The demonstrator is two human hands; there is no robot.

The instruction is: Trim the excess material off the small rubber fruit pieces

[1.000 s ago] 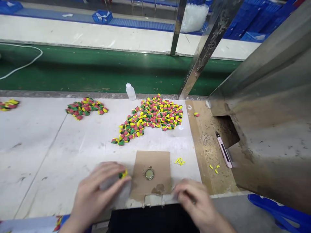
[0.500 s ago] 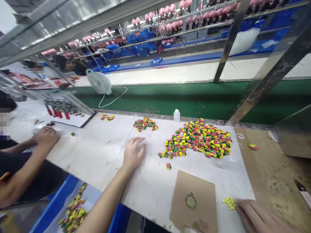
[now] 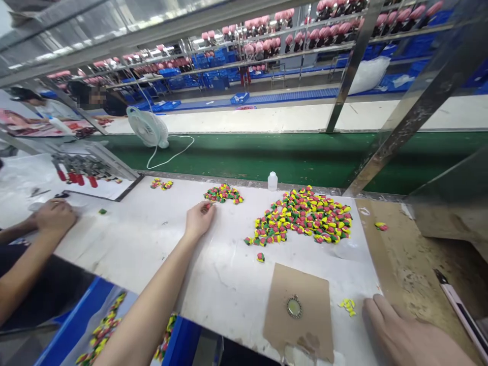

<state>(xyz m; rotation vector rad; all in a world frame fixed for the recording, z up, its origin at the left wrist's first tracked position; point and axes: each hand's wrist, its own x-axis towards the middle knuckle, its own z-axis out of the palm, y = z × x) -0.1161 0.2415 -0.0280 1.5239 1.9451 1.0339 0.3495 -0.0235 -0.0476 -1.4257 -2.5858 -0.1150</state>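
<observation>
My left hand [image 3: 199,219] is stretched forward over the white worktop, thumb and fingers pinched on a small coloured piece [image 3: 208,205] that shows a bit of red. Just beyond it sits a small heap of red, yellow and green pieces [image 3: 224,193]. To its right spreads a much larger heap [image 3: 305,216], with a single piece [image 3: 261,257] in front. My right hand [image 3: 400,328] rests low on the worktop at the right, fingers laid down, with nothing visible in them. Beside its fingertips lie several small yellow bits [image 3: 347,306].
A cardboard sheet [image 3: 274,325] bears a round metal-rimmed pendant [image 3: 294,307]. A white bottle [image 3: 272,181] stands at the back edge; a fan [image 3: 148,126] is on the green belt [image 3: 236,152]. A pink cutter [image 3: 463,315] lies far right. A co-worker's hands [image 3: 56,216] are at left.
My left hand has closed from spread fingers to a pinch, taking hold of a piece by the small heap. My right hand has drawn slightly away from the yellow bits. The view has shifted.
</observation>
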